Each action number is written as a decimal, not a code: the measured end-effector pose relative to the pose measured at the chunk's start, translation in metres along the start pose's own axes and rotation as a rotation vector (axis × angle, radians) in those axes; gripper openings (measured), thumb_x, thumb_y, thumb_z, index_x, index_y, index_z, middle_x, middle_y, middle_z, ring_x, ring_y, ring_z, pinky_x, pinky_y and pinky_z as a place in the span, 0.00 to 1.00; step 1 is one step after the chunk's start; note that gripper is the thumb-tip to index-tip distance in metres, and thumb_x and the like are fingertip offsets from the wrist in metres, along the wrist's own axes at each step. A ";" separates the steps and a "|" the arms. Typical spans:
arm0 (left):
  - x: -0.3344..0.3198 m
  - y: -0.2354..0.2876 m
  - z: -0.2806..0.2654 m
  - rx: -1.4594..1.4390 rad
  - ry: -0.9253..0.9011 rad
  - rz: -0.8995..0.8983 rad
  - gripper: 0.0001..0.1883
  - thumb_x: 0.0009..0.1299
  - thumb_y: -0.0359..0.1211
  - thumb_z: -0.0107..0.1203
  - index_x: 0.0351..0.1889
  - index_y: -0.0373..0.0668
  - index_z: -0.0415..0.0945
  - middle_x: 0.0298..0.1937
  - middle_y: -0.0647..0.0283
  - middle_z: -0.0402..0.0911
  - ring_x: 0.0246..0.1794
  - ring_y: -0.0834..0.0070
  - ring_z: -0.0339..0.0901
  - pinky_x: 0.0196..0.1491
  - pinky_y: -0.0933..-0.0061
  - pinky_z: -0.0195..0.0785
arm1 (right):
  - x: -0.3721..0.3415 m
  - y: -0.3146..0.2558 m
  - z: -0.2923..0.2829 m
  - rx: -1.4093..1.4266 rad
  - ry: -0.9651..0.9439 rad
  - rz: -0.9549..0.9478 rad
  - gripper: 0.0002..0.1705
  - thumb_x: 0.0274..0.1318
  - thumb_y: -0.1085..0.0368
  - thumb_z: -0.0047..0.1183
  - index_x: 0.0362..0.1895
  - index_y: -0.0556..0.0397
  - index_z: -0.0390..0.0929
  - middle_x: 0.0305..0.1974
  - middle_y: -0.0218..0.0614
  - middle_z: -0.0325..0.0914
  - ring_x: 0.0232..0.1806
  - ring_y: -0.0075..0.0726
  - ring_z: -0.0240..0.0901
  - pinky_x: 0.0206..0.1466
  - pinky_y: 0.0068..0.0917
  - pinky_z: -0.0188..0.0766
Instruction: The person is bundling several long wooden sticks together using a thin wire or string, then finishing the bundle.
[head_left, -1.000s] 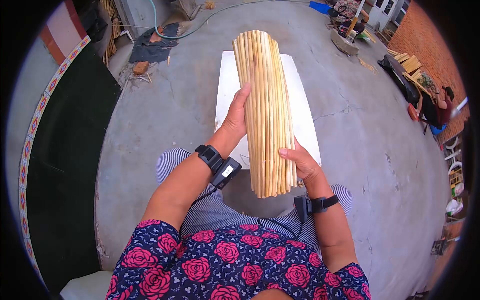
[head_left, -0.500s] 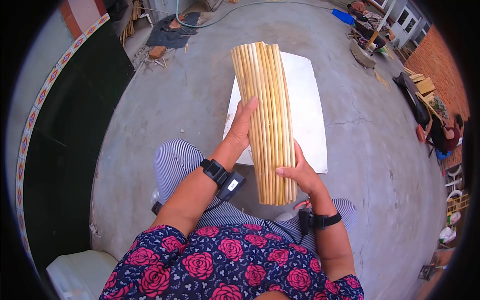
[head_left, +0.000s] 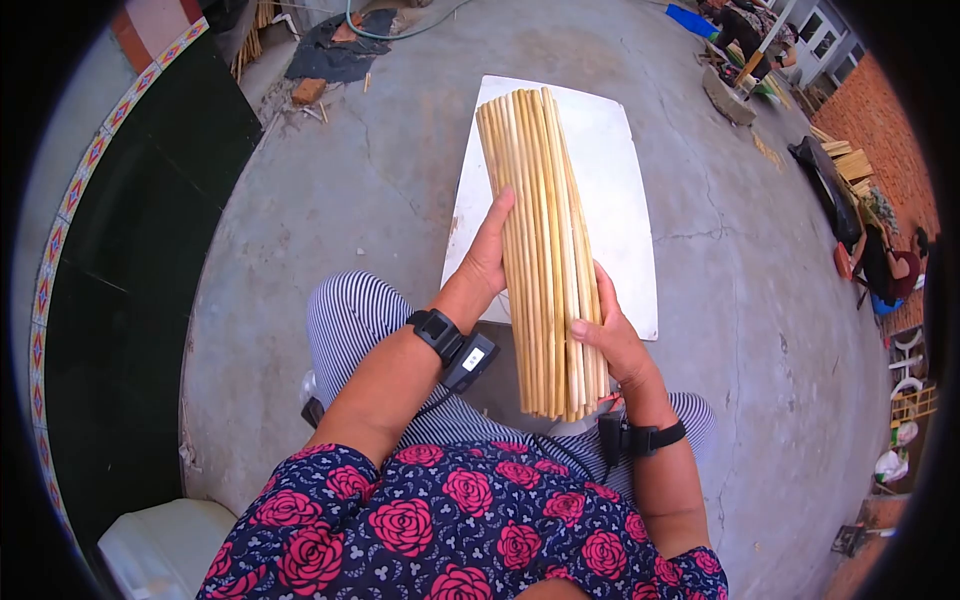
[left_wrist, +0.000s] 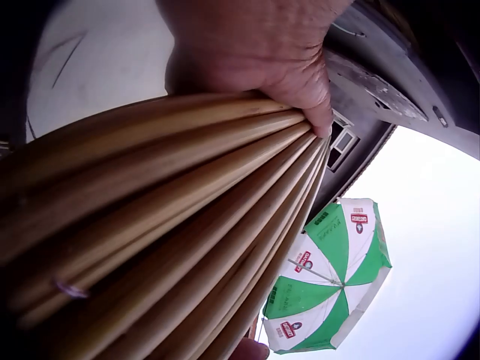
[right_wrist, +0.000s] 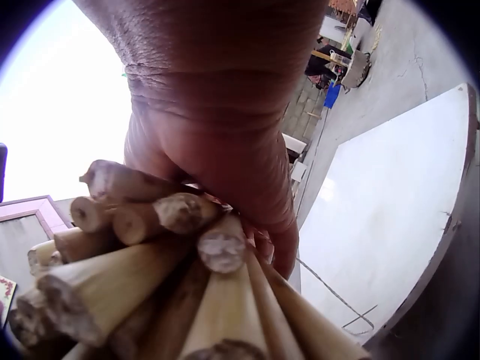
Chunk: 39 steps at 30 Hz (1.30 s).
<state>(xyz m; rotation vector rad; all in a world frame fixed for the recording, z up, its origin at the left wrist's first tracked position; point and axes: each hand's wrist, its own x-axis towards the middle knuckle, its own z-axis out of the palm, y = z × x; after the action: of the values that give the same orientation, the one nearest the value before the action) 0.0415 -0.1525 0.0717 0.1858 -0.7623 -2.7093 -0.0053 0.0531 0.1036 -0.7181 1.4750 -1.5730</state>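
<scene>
At centre, gripping a bundle [head_left: 545, 240] in both left hand [head_left: 485, 262] and right hand [head_left: 617, 342]. Already gathered, not visibly tied, perhaps left to even up (judging by staggered near ends). Pointing forward, with long axis roughly along the board [head_left: 618, 190] beneath, slanting left toward the far end, overhanging the near edge.

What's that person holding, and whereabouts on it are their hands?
A bundle of pale sticks. The left hand grips its left side about midway along; the right hand grips its right side, towards its near end.
</scene>
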 end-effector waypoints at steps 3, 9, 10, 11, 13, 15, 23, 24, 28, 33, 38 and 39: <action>-0.002 -0.006 0.007 0.012 0.020 -0.033 0.33 0.71 0.57 0.49 0.60 0.39 0.68 0.51 0.57 0.79 0.49 0.70 0.78 0.54 0.68 0.74 | 0.008 -0.002 0.000 0.166 0.020 -0.020 0.58 0.53 0.45 0.60 0.76 0.52 0.38 0.72 0.51 0.49 0.74 0.46 0.47 0.73 0.38 0.50; 0.007 -0.022 0.003 0.161 0.027 0.018 0.37 0.69 0.63 0.46 0.59 0.39 0.70 0.50 0.56 0.80 0.48 0.70 0.80 0.52 0.69 0.76 | 0.017 -0.005 0.001 0.037 0.078 -0.090 0.53 0.57 0.45 0.56 0.75 0.54 0.41 0.73 0.51 0.47 0.75 0.48 0.43 0.75 0.38 0.46; 0.006 -0.022 0.004 0.166 0.033 0.010 0.37 0.69 0.63 0.46 0.59 0.39 0.70 0.50 0.56 0.79 0.49 0.70 0.80 0.52 0.69 0.76 | 0.018 -0.004 0.002 -0.022 0.085 -0.108 0.53 0.56 0.44 0.56 0.75 0.54 0.41 0.73 0.51 0.47 0.76 0.48 0.43 0.75 0.38 0.44; 0.006 -0.021 0.004 0.178 0.058 -0.008 0.38 0.69 0.64 0.44 0.59 0.39 0.69 0.50 0.56 0.79 0.49 0.70 0.79 0.53 0.68 0.75 | 0.018 -0.004 0.004 -0.051 0.110 -0.114 0.53 0.56 0.44 0.57 0.75 0.56 0.43 0.73 0.52 0.46 0.76 0.48 0.42 0.76 0.38 0.42; 0.006 -0.020 0.004 0.169 0.042 -0.009 0.38 0.69 0.64 0.44 0.60 0.39 0.69 0.51 0.55 0.79 0.50 0.69 0.79 0.54 0.67 0.74 | 0.019 -0.003 0.003 -0.067 0.110 -0.129 0.54 0.55 0.45 0.58 0.75 0.55 0.43 0.73 0.52 0.46 0.76 0.48 0.41 0.76 0.39 0.42; 0.007 -0.021 0.003 0.151 0.029 -0.016 0.38 0.69 0.64 0.45 0.60 0.39 0.69 0.51 0.55 0.79 0.50 0.69 0.79 0.54 0.66 0.74 | 0.019 -0.001 0.001 -0.043 0.114 -0.134 0.52 0.57 0.46 0.57 0.75 0.54 0.43 0.72 0.52 0.48 0.76 0.47 0.43 0.75 0.39 0.44; 0.008 -0.012 0.001 0.011 -0.022 0.017 0.35 0.70 0.60 0.46 0.60 0.40 0.69 0.52 0.55 0.79 0.51 0.68 0.79 0.55 0.65 0.74 | 0.027 0.006 -0.008 0.393 0.081 -0.030 0.39 0.69 0.51 0.46 0.74 0.55 0.46 0.67 0.49 0.61 0.65 0.37 0.64 0.63 0.31 0.69; 0.007 -0.010 0.003 -0.004 -0.028 0.018 0.35 0.70 0.60 0.46 0.60 0.40 0.69 0.52 0.55 0.79 0.51 0.68 0.79 0.55 0.65 0.75 | 0.027 0.008 -0.009 0.432 0.048 -0.038 0.39 0.68 0.50 0.46 0.74 0.56 0.47 0.67 0.49 0.61 0.65 0.36 0.64 0.63 0.30 0.69; 0.004 -0.010 0.011 -0.057 -0.057 0.048 0.33 0.71 0.60 0.45 0.60 0.42 0.70 0.52 0.57 0.80 0.50 0.68 0.79 0.54 0.65 0.75 | 0.022 0.009 -0.014 0.580 -0.035 0.194 0.40 0.66 0.48 0.49 0.71 0.60 0.53 0.63 0.47 0.67 0.59 0.35 0.71 0.58 0.30 0.75; 0.007 -0.015 0.019 0.025 -0.080 0.003 0.36 0.72 0.63 0.40 0.62 0.42 0.69 0.51 0.57 0.80 0.51 0.69 0.78 0.55 0.67 0.74 | 0.021 0.011 -0.009 0.596 -0.025 0.155 0.32 0.64 0.54 0.52 0.64 0.63 0.62 0.51 0.50 0.77 0.50 0.38 0.79 0.53 0.34 0.80; 0.021 -0.025 -0.002 0.236 -0.014 0.056 0.42 0.71 0.66 0.39 0.67 0.38 0.61 0.58 0.52 0.74 0.58 0.68 0.73 0.62 0.66 0.67 | 0.019 0.006 -0.012 0.516 0.028 0.124 0.41 0.59 0.57 0.56 0.69 0.59 0.50 0.57 0.49 0.70 0.55 0.37 0.75 0.56 0.33 0.77; 0.019 -0.022 0.000 0.297 0.003 0.070 0.44 0.70 0.66 0.41 0.69 0.38 0.55 0.61 0.49 0.70 0.61 0.66 0.70 0.64 0.66 0.64 | 0.020 0.002 -0.011 0.452 0.040 0.102 0.45 0.57 0.56 0.58 0.71 0.58 0.46 0.59 0.48 0.67 0.57 0.37 0.72 0.58 0.33 0.75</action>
<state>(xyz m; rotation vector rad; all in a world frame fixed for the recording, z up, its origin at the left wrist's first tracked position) 0.0175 -0.1407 0.0596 0.2258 -1.1463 -2.5181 -0.0237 0.0415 0.0974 -0.3461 1.1037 -1.7631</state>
